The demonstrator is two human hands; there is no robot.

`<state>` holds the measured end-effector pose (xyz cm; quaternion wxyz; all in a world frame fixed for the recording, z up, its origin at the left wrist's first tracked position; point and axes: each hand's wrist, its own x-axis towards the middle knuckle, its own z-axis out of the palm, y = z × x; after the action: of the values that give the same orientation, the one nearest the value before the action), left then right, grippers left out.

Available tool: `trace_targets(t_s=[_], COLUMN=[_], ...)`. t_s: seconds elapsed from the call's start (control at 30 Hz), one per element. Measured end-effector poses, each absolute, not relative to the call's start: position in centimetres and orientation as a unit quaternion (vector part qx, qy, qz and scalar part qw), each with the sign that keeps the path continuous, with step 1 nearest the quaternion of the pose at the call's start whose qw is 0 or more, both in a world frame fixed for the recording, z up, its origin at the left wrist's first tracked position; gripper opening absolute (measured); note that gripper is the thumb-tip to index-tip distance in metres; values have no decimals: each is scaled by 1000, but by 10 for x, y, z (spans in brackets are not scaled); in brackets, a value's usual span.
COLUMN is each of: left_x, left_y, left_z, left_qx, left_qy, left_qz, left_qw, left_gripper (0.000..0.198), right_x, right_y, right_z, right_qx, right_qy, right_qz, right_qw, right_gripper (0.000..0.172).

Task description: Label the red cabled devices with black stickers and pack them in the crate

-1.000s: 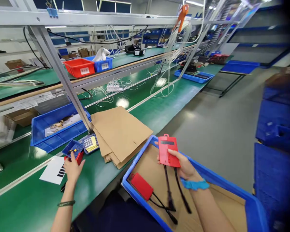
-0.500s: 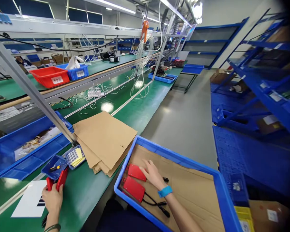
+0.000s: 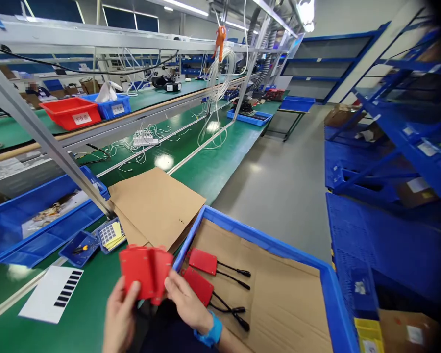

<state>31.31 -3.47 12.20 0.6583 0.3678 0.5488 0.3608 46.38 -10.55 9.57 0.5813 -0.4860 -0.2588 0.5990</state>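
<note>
Red cases (image 3: 136,269) upright, long axes near-vertical

At the lower centre of the frame, the left hand's grip (image 3: 121,310) and the right hand's grip (image 3: 186,301) hold red panels (image 3: 135,272), seemingly two, though blur leaves their edges unclear. At lower right, a blue tray (image 3: 264,249) carries two red units (image 3: 204,262) with black cables (image 3: 244,324) on brown lining (image 3: 279,294). Left of centre, cardboard sheets (image 3: 158,203) lie on the counter (image 3: 88,306); a white card (image 3: 40,300) with black bars (image 3: 69,287) lies at lower left.
</note>
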Motion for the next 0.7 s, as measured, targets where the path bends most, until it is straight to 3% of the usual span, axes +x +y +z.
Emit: trace_targets(t_s=[0.07,0.17,0.23,0.33,0.47,0.6,0.7], left_x=[353,374,372,365,368,388,421], left_y=[-46,-50,-47,-44,-50,-74,-96], left_z=[127,130,131,129,115,97,96], left_qx=[309,251,221,179,142,145,214], left_qy=[479,473,498,532,534,503,462], left_qz=[335,357,376,373,344,328,321], left_qw=[750,765,749,739,759,786,798], left_gripper=[58,59,56,35,38,42,49], right_x=[475,536,591,658,681,649,627], right_y=[-104,-114,-122,-121,-102,-108,-139], right_z=[97,100,97,77,33,16,23], right_qx=[-504,-535,-623,-747,-753,-765,-701], right_qy=[-176,-142,-206,-351,-407,-406,-427], right_qz=[558,542,497,372,367,347,422], right_qw=[635,632,568,424,364,361,385], right_gripper=[69,68,70,54,35,50,62])
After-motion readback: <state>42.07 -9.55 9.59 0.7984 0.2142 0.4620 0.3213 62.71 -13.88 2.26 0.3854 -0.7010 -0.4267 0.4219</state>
